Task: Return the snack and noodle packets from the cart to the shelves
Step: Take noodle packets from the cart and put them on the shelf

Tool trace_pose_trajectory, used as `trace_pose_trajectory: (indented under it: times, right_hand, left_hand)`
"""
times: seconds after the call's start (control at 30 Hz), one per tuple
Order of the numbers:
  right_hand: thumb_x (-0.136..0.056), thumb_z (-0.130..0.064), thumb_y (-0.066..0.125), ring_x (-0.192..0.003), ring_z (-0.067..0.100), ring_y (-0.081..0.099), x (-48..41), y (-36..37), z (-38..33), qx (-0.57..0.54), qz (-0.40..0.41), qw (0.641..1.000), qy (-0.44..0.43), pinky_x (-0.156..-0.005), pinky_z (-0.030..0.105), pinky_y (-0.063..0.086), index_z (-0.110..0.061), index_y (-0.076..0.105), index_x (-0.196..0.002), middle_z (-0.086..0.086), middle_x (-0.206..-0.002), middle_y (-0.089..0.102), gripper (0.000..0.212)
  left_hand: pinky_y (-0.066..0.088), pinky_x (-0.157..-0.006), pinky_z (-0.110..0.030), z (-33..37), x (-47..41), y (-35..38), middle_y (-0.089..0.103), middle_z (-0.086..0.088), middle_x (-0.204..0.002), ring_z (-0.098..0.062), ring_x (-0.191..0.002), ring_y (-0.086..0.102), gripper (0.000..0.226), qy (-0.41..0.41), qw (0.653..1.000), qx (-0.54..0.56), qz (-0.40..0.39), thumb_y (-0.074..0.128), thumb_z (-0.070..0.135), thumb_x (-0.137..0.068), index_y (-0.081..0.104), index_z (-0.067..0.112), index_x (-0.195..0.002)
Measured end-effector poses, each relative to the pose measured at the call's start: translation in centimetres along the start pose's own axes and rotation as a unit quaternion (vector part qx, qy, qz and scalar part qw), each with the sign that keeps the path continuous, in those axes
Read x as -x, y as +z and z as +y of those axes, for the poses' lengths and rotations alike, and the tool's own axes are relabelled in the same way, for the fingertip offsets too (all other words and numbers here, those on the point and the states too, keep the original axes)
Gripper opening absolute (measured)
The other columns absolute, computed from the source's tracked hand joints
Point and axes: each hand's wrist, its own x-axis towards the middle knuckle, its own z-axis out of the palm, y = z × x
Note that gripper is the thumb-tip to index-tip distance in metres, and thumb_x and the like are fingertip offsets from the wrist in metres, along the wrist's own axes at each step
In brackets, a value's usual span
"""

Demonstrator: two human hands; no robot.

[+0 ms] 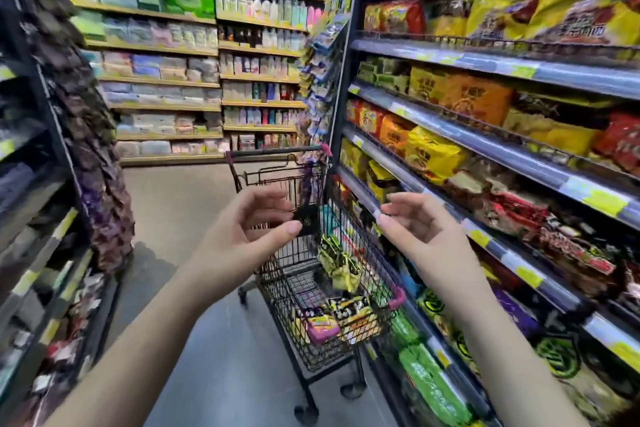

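Observation:
A black wire shopping cart (277,274) stands in the aisle, tight against the right-hand shelves (485,156). Several packets lie in it: a yellow-green packet (337,265) leans on the cart's right side, a pink packet (320,326) and a yellow-black packet (353,310) rest in the near end. My left hand (242,232) and my right hand (419,229) hover above the cart, palms facing each other, fingers loosely curved, holding nothing. The right-hand shelves carry noodle and snack bags in yellow, orange, red and green.
A dark rack of hanging packets (97,149) lines the left side of the aisle. Shelves of tissue packs and bottles (207,55) close off the far end. Bare grey floor (180,218) runs left of the cart.

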Motion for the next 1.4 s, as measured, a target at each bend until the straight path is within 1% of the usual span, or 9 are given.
trace_pose_trajectory:
  times: [0.2,0.53,0.63,0.83,0.97,1.07,1.13,1.27,1.4]
  right_hand:
    - [-0.088,-0.027,0.078,-0.100,0.006,0.071,-8.3,5.5,6.3,0.009,0.006,1.000,0.016,-0.082,0.016,0.054,-0.029,0.068,-0.116,-0.011,-0.110,0.075,0.030]
    - [-0.087,-0.031,0.078,-0.102,0.006,0.070,-24.2,10.3,15.2,0.025,0.036,0.997,0.069,-0.086,0.017,0.055,-0.033,0.068,-0.116,-0.013,-0.111,0.074,0.031]
    - [-0.077,-0.048,0.077,-0.102,0.007,0.070,-27.4,11.1,17.3,0.037,0.044,0.994,0.094,-0.089,0.025,0.057,-0.033,0.067,-0.116,-0.013,-0.112,0.073,0.043]
    - [-0.086,-0.027,0.081,-0.099,0.013,0.071,-29.6,11.7,23.5,0.060,0.076,0.981,0.166,-0.095,0.036,0.058,-0.032,0.067,-0.115,-0.014,-0.109,0.073,0.032]
    - [-0.086,-0.032,0.081,-0.099,0.009,0.072,-29.0,12.0,26.7,0.105,0.090,0.965,0.224,-0.093,0.036,0.059,-0.036,0.066,-0.114,-0.015,-0.109,0.072,0.032]
    - [-0.086,-0.033,0.081,-0.098,0.002,0.070,-28.8,12.3,28.3,0.146,0.099,0.946,0.273,-0.092,0.032,0.059,-0.036,0.064,-0.115,-0.013,-0.111,0.072,0.034]
    - [-0.085,-0.038,0.081,-0.099,0.001,0.069,-28.8,12.3,29.4,0.178,0.096,0.933,0.298,-0.091,0.030,0.058,-0.036,0.063,-0.117,-0.015,-0.112,0.071,0.037]
    - [-0.084,-0.040,0.081,-0.098,0.000,0.068,-28.1,12.3,32.7,0.216,0.088,0.907,0.350,-0.087,0.025,0.057,-0.038,0.062,-0.116,-0.016,-0.109,0.070,0.038]
    - [-0.084,-0.042,0.081,-0.097,-0.004,0.067,-27.3,12.0,37.2,0.241,0.069,0.889,0.382,-0.082,0.018,0.052,-0.038,0.060,-0.117,-0.017,-0.110,0.070,0.040]
  left_hand:
    - [0.055,-0.087,-0.019,-7.5,-8.8,-3.2,0.072,-0.001,-0.115,-0.011,-0.109,0.070,0.052,-0.026,0.999,0.017,-0.009,0.079,0.030,-0.073,0.062,0.021,-0.121]
    - [0.053,-0.096,-0.028,-19.4,-27.6,-5.8,0.071,0.005,-0.120,-0.013,-0.116,0.067,0.052,-0.083,0.990,0.004,-0.118,0.084,0.035,-0.076,0.062,0.028,-0.123]
    - [0.051,-0.098,-0.030,-22.5,-31.2,-6.0,0.071,0.005,-0.120,-0.013,-0.116,0.067,0.062,-0.108,0.986,0.008,-0.130,0.086,0.051,-0.068,0.062,0.031,-0.122]
    - [0.054,-0.098,-0.031,-30.2,-35.8,-3.7,0.071,0.004,-0.118,-0.008,-0.111,0.069,0.057,-0.190,0.963,0.012,-0.190,0.081,0.043,-0.073,0.061,0.026,-0.123]
    - [0.055,-0.097,-0.027,-35.6,-36.4,-1.7,0.071,0.006,-0.118,-0.001,-0.105,0.069,0.045,-0.268,0.938,0.025,-0.217,0.079,0.030,-0.082,0.061,0.025,-0.123]
    - [0.053,-0.085,-0.016,-39.3,-36.6,-0.2,0.069,0.009,-0.120,0.001,-0.102,0.069,0.048,-0.321,0.913,0.022,-0.252,0.079,0.035,-0.083,0.058,0.024,-0.125]
    - [0.053,-0.084,-0.022,-41.7,-36.3,0.6,0.067,0.008,-0.120,-0.005,-0.106,0.067,0.051,-0.370,0.893,0.016,-0.254,0.080,0.041,-0.081,0.058,0.025,-0.123]
    - [0.052,-0.101,-0.045,-46.8,-34.5,2.5,0.065,0.000,-0.114,-0.020,-0.111,0.064,0.057,-0.475,0.843,-0.021,-0.251,0.083,0.044,-0.078,0.055,0.017,-0.120]
    - [0.054,-0.092,-0.038,-50.9,-32.6,5.1,0.063,-0.006,-0.109,-0.026,-0.098,0.065,0.056,-0.567,0.784,-0.065,-0.243,0.081,0.035,-0.083,0.048,0.009,-0.120]
